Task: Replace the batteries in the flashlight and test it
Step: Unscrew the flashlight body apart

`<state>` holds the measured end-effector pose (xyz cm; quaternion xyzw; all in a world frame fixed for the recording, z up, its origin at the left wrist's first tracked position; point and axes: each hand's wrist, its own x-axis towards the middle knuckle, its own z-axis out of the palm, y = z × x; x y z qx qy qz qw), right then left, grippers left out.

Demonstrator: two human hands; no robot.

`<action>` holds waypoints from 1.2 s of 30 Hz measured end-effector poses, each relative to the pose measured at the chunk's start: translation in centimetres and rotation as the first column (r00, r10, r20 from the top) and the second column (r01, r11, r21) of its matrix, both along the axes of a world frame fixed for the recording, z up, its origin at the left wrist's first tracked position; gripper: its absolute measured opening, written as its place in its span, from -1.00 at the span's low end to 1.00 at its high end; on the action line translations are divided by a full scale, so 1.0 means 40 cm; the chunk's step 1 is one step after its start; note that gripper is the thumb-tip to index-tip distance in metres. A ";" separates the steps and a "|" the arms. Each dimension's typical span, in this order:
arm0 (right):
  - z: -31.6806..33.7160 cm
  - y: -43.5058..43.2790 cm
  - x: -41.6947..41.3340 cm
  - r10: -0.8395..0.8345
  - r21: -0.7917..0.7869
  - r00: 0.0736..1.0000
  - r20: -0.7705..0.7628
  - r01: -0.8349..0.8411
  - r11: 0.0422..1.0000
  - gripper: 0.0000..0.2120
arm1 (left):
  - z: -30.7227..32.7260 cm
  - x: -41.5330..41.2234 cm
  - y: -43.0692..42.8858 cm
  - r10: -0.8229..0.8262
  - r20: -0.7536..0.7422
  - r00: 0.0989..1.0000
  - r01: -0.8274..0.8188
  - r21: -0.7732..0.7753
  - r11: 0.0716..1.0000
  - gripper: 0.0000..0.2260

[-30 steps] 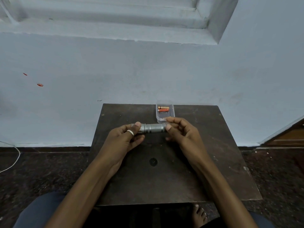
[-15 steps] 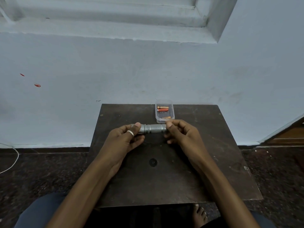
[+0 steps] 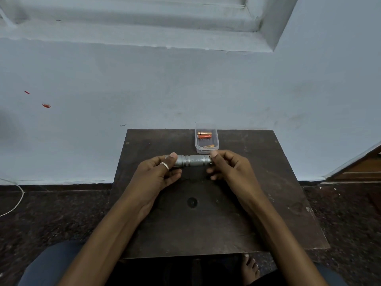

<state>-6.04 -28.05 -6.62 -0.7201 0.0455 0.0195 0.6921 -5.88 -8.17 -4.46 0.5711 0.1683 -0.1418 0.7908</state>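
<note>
A short silver flashlight (image 3: 193, 160) lies sideways just above the dark wooden table (image 3: 257, 203), held between both hands. My left hand (image 3: 158, 174), with a ring on one finger, grips its left end, which is hidden by the fingers. My right hand (image 3: 231, 168) pinches the right end cap with thumb and fingers. Behind the flashlight stands a small clear plastic box (image 3: 206, 150) with three orange and red batteries (image 3: 204, 135) inside.
The table stands against a pale blue wall (image 3: 185, 89). A dark round hole (image 3: 192, 202) marks the table's middle. A white cable (image 3: 14, 201) runs over the dark floor at left. My knees and a bare foot (image 3: 250, 269) show below the table's front edge.
Both hands stay on the flashlight's ends. My right-hand fingers have shifted slightly round the end cap, and the view has tilted a little.
</note>
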 end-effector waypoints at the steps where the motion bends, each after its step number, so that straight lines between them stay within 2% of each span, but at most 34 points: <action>1: -0.002 0.001 0.001 -0.008 -0.036 1.000 0.000 0.008 0.999 -0.76 | 0.000 -0.001 -0.001 -0.003 0.002 1.000 0.003 0.002 1.000 -0.85; 3: -0.005 -0.001 0.002 -0.008 -0.056 1.000 0.014 0.008 0.998 -0.78 | -0.001 -0.001 -0.002 -0.003 0.008 1.000 0.002 0.011 1.000 -0.85; 5: -0.004 -0.004 0.001 0.017 -0.007 1.000 0.023 -0.017 1.000 -0.86 | -0.003 0.000 0.000 0.006 0.010 1.000 -0.006 0.018 1.000 -0.86; 8: -0.006 -0.009 0.002 0.040 0.077 0.999 0.025 -0.042 0.996 -0.74 | -0.003 0.003 0.004 0.011 0.008 1.000 -0.011 0.017 1.000 -0.85; 10: -0.005 -0.009 0.002 0.027 0.103 0.999 0.020 -0.029 0.994 -0.77 | -0.002 0.003 0.003 0.009 0.007 1.000 -0.009 0.013 1.000 -0.84; 12: -0.004 -0.006 0.003 -0.001 0.086 1.000 -0.003 0.001 0.996 -0.85 | -0.001 0.002 0.002 0.004 0.007 1.000 -0.005 0.009 1.000 -0.84; 16: -0.013 -0.006 0.005 -0.009 0.014 0.999 -0.034 0.010 1.000 -0.75 | -0.001 0.001 -0.002 -0.004 0.009 1.000 0.004 0.011 1.000 -0.84; 19: -0.013 -0.009 0.006 0.021 0.078 1.000 -0.018 -0.020 0.997 -0.87 | -0.002 0.002 0.000 0.003 0.008 1.000 -0.003 0.021 1.000 -0.84; 22: -0.011 -0.011 0.007 0.046 0.128 0.999 0.004 -0.046 0.991 -0.73 | -0.003 0.004 0.005 0.008 0.004 1.000 -0.008 0.025 1.000 -0.82; 25: -0.008 -0.011 0.005 0.038 0.143 0.999 0.005 -0.039 0.989 -0.78 | -0.002 0.003 0.005 0.009 0.001 1.000 -0.009 0.020 1.000 -0.81; 27: -0.008 -0.009 0.004 0.007 0.097 1.000 -0.007 -0.006 0.995 -0.85 | -0.002 0.003 0.002 0.005 -0.001 1.000 -0.005 0.018 1.000 -0.82; 30: -0.014 -0.006 0.005 -0.005 -0.004 1.000 0.004 0.005 1.000 -0.78 | -0.001 0.003 -0.001 0.003 -0.004 1.000 -0.002 0.025 1.000 -0.84; 32: -0.013 -0.007 0.004 0.017 0.021 1.000 0.016 -0.018 1.000 -0.85 | -0.001 0.003 0.002 0.008 -0.005 1.000 -0.008 0.027 1.000 -0.84; 36: -0.010 -0.013 0.002 0.061 0.099 0.998 0.032 -0.064 0.993 -0.74 | 0.001 0.007 0.005 0.028 -0.007 1.000 -0.028 0.028 0.999 -0.84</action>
